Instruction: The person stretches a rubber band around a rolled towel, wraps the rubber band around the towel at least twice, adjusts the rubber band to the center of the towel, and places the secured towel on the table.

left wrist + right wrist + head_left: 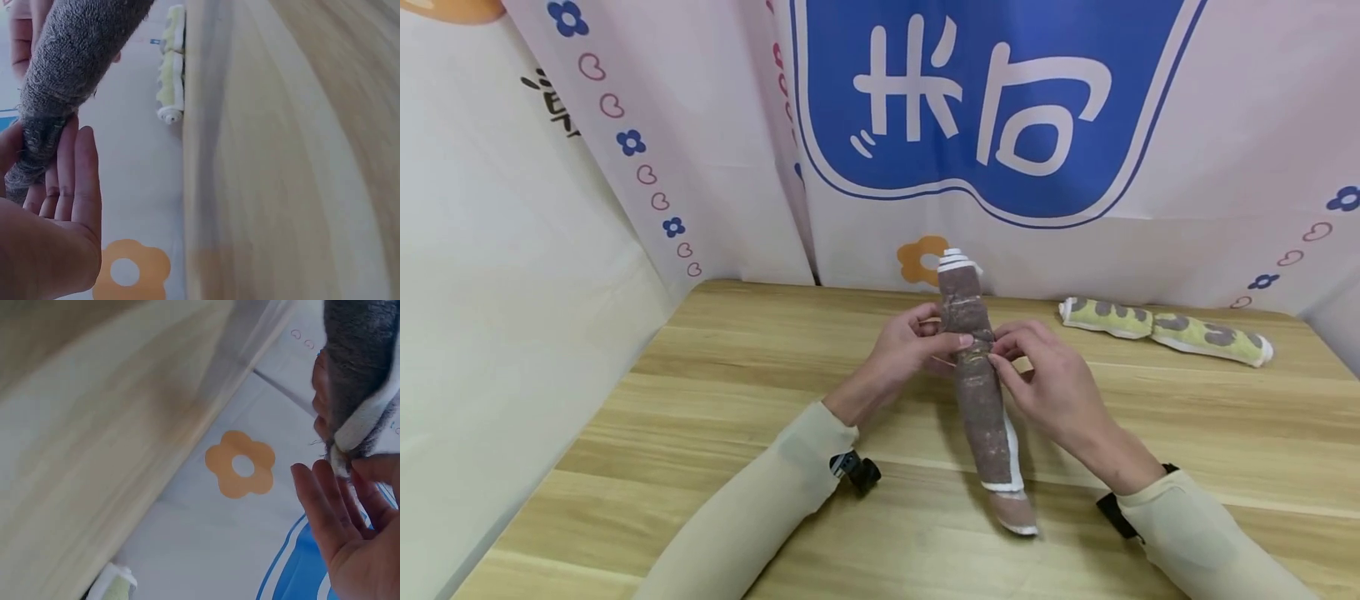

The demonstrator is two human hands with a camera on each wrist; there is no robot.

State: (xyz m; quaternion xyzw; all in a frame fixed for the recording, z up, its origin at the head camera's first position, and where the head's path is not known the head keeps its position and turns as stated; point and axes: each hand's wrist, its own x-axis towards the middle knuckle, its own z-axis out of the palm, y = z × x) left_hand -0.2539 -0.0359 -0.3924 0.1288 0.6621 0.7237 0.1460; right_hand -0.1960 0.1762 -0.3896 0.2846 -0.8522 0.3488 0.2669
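A rolled brown towel [983, 417] with white edges is held up above the table in the head view, its lower end tilted toward me. Thin yellowish bands [976, 357] circle its middle. My left hand [904, 350] grips the roll from the left, thumb across its front and fingers behind. At the same height on the other side, my right hand [1054, 379] pinches at the bands with thumb and fingertips. In the left wrist view the towel [75, 56] looks grey and narrows at the grip. The right wrist view shows the pinch at the towel's [359, 369] white edge.
A second rolled towel [1112, 319], yellow-green with grey-brown patches and drawn in at its middle, lies at the table's back right. The wooden table [700, 467] meets a printed cloth backdrop [737, 208] along its back edge.
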